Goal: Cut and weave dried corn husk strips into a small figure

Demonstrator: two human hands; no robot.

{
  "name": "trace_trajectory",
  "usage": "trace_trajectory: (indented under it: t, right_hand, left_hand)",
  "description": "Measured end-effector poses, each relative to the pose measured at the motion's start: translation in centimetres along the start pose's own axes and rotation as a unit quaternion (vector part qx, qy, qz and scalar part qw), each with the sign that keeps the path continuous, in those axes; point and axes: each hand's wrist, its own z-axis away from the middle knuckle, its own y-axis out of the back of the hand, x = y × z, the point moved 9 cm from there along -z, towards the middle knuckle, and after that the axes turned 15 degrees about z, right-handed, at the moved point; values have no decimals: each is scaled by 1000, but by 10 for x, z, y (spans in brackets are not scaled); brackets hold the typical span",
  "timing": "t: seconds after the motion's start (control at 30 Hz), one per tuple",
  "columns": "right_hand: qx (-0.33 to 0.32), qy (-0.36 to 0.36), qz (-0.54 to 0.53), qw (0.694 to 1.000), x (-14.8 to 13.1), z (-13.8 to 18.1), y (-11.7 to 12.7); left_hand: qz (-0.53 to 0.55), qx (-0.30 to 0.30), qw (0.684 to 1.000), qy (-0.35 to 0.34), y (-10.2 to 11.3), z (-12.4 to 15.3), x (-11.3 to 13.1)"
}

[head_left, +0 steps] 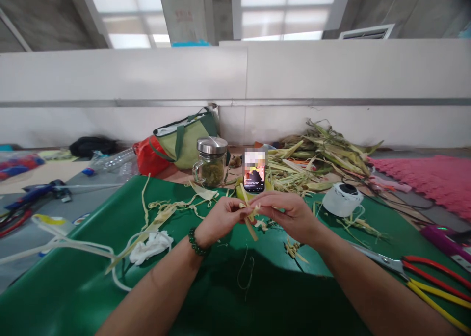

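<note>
Both my hands meet over the green mat (91,277). My left hand (221,218), with a dark bead bracelet on its wrist, pinches a pale yellow husk strip (251,226). My right hand (289,212) is closed on the same strip from the other side, fingers pressed together. The strip's end hangs down between the hands. Small husk scraps (292,250) lie on the mat just below my right hand.
A phone (254,171) stands behind the hands beside a lidded glass jar (211,162). A heap of corn husks (320,154), a white twine spool (342,198), scissors (412,272), a green bag (186,137), white cloth (152,245), a pink mat (427,179).
</note>
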Motion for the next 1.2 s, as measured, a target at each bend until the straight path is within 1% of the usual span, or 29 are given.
trace_trajectory:
  t: [0.03,0.1,0.2,0.3,0.37,0.43,0.47,0.53,0.6,0.7,0.77,0.83,0.93,1.03,1.13,1.2]
  right_hand:
    - [-21,-21,-37,999,2,0,-5]
    - [-46,-85,-84,992,12,1,-13]
    - [-47,-172,-125,976,29,4,-17]
    - [-58,-220,-152,962,40,7,-21]
    - [-56,-236,-147,959,44,9,-22]
    - [-54,-240,-130,961,46,9,-22]
    - [-55,-236,-117,963,46,10,-22]
    - [-54,-222,-73,971,45,10,-22]
    - [-39,-207,-7,978,44,9,-19]
    - [-14,-195,74,978,44,10,-14]
    - [-6,-188,101,977,44,10,-14]
    - [-3,-181,119,976,45,11,-15]
    - [1,-172,149,974,45,12,-16]
    - [0,-175,202,964,44,13,-17]
    - [-13,-184,264,947,43,13,-17]
    - [-29,-183,277,943,42,12,-18]
  left_hand:
    - [-10,1,1000,-6,-1,1,3]
    - [-34,10,999,-22,-3,2,9]
    - [-41,25,998,-31,-3,3,12]
    - [-20,35,999,-28,0,2,7]
    - [6,60,998,-30,5,1,4]
    - [27,89,995,-43,11,0,2]
    - [32,94,994,-51,13,0,2]
    - [31,84,994,-61,11,0,2]
    - [29,72,995,-60,9,-1,2]
    - [24,70,996,-52,8,-1,1]
    - [15,67,996,-52,6,0,1]
    - [-8,68,996,-59,4,0,3]
    - [-78,86,991,-72,3,3,7]
    - [-143,103,981,-82,3,6,9]
    - [-172,104,975,-89,1,6,8]
    - [-181,100,973,-100,0,7,8]
